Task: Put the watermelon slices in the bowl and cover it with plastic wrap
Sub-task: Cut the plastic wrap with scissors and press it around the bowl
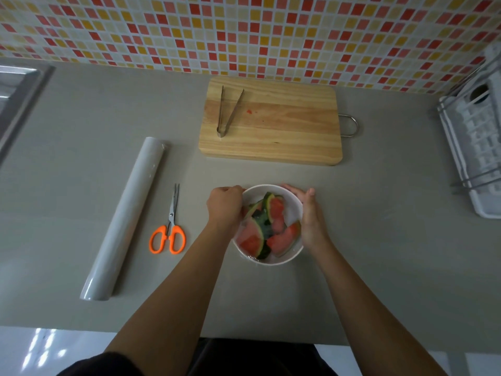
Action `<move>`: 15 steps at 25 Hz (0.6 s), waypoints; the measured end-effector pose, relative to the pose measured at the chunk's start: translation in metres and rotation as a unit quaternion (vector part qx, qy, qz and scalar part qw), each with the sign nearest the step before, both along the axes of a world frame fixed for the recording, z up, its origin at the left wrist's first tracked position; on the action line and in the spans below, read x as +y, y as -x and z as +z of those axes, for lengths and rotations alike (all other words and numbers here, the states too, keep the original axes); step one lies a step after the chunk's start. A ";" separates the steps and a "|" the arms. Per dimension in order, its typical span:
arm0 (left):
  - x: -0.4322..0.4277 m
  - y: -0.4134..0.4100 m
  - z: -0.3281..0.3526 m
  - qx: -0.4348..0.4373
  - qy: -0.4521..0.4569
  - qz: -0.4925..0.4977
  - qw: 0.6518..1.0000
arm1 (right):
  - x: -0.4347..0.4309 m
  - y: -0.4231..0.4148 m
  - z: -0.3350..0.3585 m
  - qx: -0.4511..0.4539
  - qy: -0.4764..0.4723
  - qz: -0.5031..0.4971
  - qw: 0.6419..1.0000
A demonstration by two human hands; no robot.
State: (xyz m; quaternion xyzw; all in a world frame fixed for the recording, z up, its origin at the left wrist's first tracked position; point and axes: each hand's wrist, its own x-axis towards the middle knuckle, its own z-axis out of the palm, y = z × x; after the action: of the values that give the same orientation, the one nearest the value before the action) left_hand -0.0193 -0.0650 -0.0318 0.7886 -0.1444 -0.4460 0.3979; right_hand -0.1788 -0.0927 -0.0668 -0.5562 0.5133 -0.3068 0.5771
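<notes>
A white bowl (271, 263) stands on the grey counter just in front of me. Several watermelon slices (276, 213), red with green rind, lie inside it. A thin clear sheet of plastic wrap (292, 213) shows as a sheen across the top of the bowl. My left hand (225, 207) is at the bowl's left rim, its fingers curled over the edge. My right hand (311, 215) lies against the right rim with its fingers straight, reaching round the far side.
The plastic wrap roll (124, 215) lies to the left, with orange-handled scissors (169, 229) beside it. Behind the bowl is a wooden cutting board (271, 123) carrying metal tongs (227, 112). A dish rack (477, 147) stands far right and a sink (16, 96) far left.
</notes>
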 end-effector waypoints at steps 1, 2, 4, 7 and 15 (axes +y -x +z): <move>0.000 0.001 0.000 0.005 0.003 0.007 1.000 | -0.001 0.000 0.000 0.002 -0.019 -0.007 1.000; 0.000 0.001 0.000 0.009 0.005 0.014 1.000 | -0.002 -0.002 0.001 0.024 -0.034 -0.018 0.999; 0.000 0.000 0.000 0.011 0.000 0.024 1.000 | -0.002 -0.003 0.006 0.082 -0.050 -0.023 0.995; 0.001 0.000 0.001 -0.035 -0.032 0.007 0.999 | -0.001 -0.001 0.009 0.177 -0.003 -0.021 0.984; 0.002 -0.025 -0.006 -0.040 -0.036 -0.105 0.993 | 0.000 0.000 0.015 0.237 0.033 -0.001 0.971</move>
State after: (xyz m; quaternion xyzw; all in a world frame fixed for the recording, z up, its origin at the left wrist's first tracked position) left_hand 0.0060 -0.0628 -0.0381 0.7999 -0.2262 -0.4586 0.3140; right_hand -0.1786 -0.0931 -0.0516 -0.6314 0.6258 -0.1834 0.4197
